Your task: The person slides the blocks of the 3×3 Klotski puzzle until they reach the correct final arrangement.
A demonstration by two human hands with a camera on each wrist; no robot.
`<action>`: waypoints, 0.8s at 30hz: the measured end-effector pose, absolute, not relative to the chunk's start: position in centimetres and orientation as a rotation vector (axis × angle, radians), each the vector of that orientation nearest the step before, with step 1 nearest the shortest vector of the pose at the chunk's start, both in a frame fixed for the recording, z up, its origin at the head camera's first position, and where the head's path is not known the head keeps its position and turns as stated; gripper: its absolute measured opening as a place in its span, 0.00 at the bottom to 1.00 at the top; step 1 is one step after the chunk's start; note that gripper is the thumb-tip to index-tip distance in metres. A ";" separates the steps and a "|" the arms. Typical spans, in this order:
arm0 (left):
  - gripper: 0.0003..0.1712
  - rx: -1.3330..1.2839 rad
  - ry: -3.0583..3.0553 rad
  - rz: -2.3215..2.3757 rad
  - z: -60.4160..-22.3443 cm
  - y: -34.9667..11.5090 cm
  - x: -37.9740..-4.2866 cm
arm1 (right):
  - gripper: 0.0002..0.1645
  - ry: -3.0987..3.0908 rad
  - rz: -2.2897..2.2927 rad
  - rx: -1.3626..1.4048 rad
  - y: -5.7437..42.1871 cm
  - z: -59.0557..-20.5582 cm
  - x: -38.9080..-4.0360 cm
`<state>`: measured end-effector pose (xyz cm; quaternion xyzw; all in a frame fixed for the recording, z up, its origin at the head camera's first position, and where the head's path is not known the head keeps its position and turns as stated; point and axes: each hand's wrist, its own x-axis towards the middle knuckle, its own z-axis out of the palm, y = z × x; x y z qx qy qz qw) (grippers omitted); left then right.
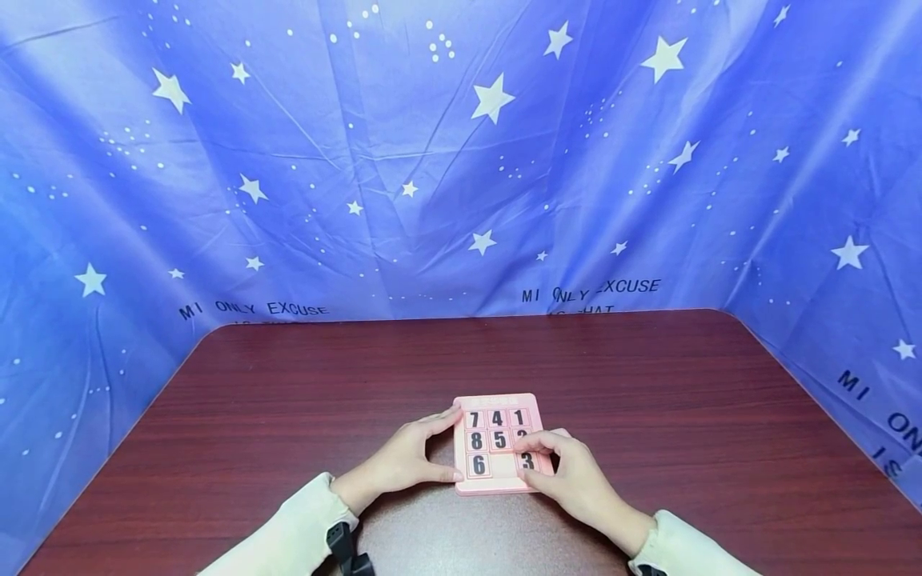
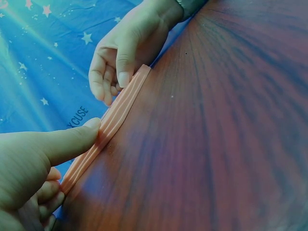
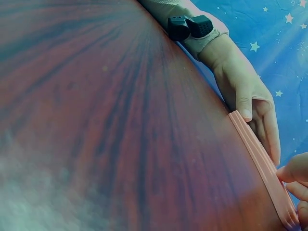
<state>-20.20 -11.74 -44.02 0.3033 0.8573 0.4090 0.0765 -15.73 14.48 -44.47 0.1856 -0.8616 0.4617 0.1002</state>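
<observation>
A pink number sliding puzzle (image 1: 497, 485) lies flat on the dark red wood-grain table. Its tiles read 7, 4, 1 on top, then 8, 5 and a partly covered 2, then 6 and 3 with a gap between them. Along the left edge, my left hand (image 1: 403, 458) holds the frame, thumb at the near corner and fingers at the far one. My right hand (image 1: 576, 480) reaches over the right side, index fingertip on the 2 tile and thumb by the 3 tile. From the left wrist, the puzzle's ridged pink side (image 2: 113, 120) shows.
The table (image 1: 288, 376) has a rounded far edge. A blue curtain (image 1: 432, 160) with white stars and black lettering hangs behind it and along both sides. A black device (image 1: 348, 548) is strapped at my left wrist, over a pale sleeve.
</observation>
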 end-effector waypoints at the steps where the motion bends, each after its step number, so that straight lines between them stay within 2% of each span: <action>1: 0.51 0.909 2.571 1.224 -44.0 -11.7 -20.2 | 0.18 -2.551 1.365 0.547 14.5 -44.4 -15.7; 10: 0.50 0.915 2.567 1.230 -44.1 -11.7 -20.2 | 0.17 -2.584 1.408 0.532 14.4 -44.1 -15.7; 24: 0.50 0.941 2.557 1.245 -44.1 -11.8 -20.2 | 0.16 -2.592 1.506 0.732 12.2 -43.5 -16.4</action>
